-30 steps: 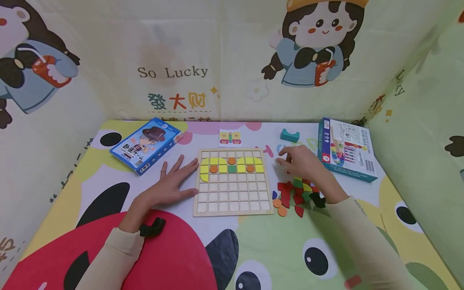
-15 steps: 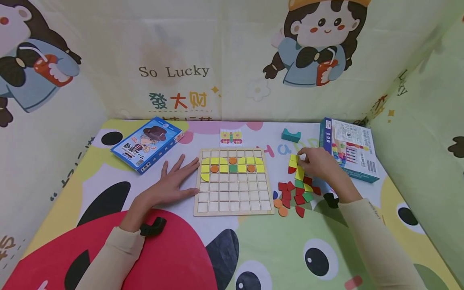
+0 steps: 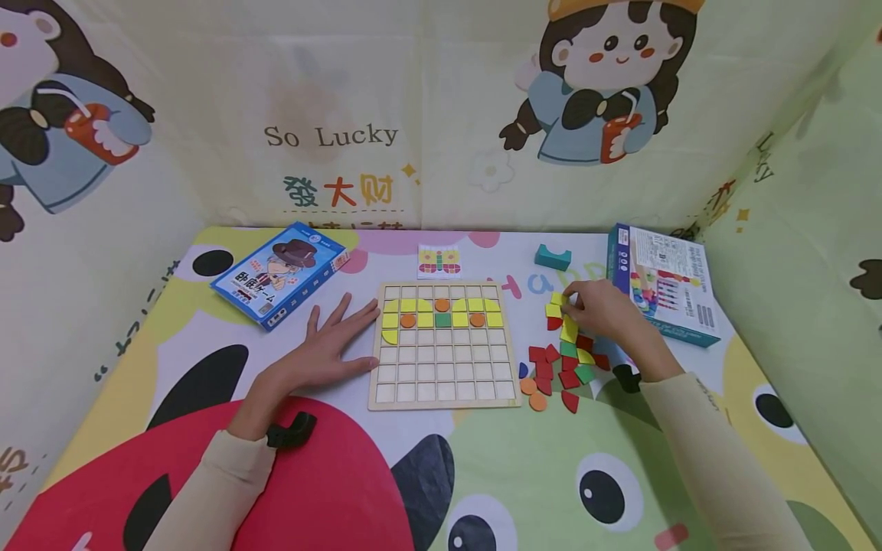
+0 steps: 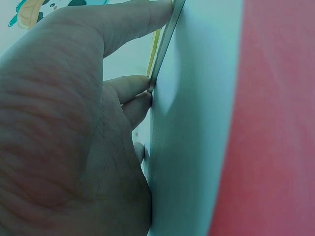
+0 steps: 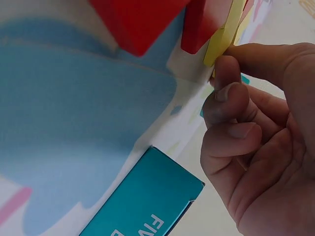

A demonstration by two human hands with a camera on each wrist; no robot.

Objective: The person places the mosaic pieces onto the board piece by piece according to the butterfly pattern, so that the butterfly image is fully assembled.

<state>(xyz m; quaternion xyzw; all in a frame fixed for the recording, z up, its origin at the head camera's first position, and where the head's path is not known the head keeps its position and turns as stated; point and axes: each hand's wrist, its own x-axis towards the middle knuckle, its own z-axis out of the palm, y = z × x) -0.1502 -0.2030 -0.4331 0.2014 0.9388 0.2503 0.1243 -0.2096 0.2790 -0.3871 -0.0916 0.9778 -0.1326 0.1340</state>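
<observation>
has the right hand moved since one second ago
Yes: the right hand has moved right, farther from the wooden grid board in the head view.

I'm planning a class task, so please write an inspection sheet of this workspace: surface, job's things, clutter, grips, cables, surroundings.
Surface: multicoloured cartoon-print table cover, lying flat.
Job's things: pale wooden square grid board, partly filled with yellow, orange and green pieces; small white butterfly-pattern card beyond it; loose flat coloured pieces to its right.
Clutter: blue cartoon cardboard box, teal-edged white cardboard box, teal notched block.
Grips: left hand spread, touching the board's left edge; right hand curled, fingertips at a small yellow piece, pinch unclear.
Cables: nothing clearly seen.
Surroundings: cream printed sheets on three sides.
</observation>
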